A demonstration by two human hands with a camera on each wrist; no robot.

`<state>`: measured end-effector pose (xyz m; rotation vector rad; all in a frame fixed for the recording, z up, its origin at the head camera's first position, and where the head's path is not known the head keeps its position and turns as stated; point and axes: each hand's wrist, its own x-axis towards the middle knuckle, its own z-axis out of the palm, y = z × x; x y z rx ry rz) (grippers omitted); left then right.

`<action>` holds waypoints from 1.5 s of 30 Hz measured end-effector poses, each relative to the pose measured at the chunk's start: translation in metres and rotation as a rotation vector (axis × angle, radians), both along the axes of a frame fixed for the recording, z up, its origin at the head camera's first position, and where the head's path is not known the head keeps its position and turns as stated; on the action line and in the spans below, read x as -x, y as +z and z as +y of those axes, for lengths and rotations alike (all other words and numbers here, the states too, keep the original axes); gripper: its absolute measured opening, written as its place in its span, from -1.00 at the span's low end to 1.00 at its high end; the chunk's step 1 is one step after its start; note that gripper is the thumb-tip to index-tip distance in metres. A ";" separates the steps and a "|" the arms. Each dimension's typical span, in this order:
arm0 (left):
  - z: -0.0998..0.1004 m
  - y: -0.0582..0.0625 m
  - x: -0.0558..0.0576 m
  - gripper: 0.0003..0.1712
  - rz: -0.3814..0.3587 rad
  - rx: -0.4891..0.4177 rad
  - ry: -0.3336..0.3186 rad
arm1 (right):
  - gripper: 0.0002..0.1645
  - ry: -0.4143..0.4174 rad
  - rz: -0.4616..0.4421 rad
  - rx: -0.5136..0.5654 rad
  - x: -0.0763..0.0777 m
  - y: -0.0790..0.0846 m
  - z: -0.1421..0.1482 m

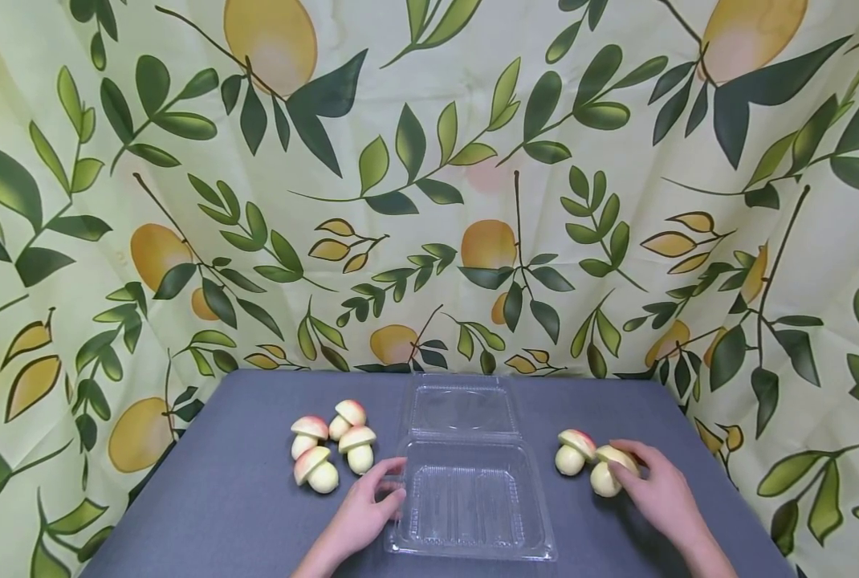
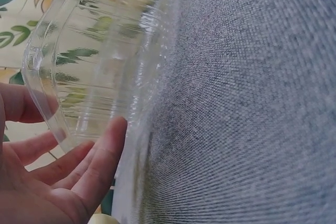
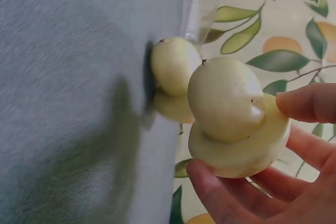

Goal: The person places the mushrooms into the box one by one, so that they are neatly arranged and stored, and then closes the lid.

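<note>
On the right, my right hand (image 1: 661, 486) holds a toy mushroom (image 1: 604, 479) by its cap, between thumb and fingers. Its pale round stem (image 3: 226, 98) faces the camera in the right wrist view. Another toy mushroom (image 1: 574, 452), with a red-tinged cap, stands just left of it. A clear plastic clamshell container (image 1: 466, 554) lies in the middle, its lid (image 1: 466, 405) folded back. My left hand (image 1: 372, 498) is at the container's left rim, fingers relaxed and spread; in the left wrist view fingertips (image 2: 118, 129) are beside its ribbed side wall.
Several more toy mushrooms (image 1: 321, 475) with red and cream caps stand in a group left of the container. Grey cloth (image 1: 205, 498) covers the table. A curtain (image 1: 429, 160) printed with fruit and leaves hangs behind and along both sides.
</note>
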<state>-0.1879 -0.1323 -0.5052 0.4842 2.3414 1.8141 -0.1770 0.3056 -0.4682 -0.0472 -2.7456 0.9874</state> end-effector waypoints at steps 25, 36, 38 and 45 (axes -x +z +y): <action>0.001 0.000 -0.001 -0.49 0.023 0.010 0.021 | -0.61 0.106 0.156 0.095 0.005 0.034 -0.069; 0.004 -0.002 -0.001 -0.49 0.051 0.029 0.032 | -0.66 0.209 0.168 0.192 0.013 0.031 -0.102; 0.004 -0.003 -0.002 -0.49 0.047 0.029 0.031 | -0.67 0.231 0.157 0.195 0.014 0.029 -0.108; 0.003 -0.002 -0.002 -0.48 0.023 0.019 0.028 | -0.65 0.267 0.094 0.228 0.015 0.024 -0.127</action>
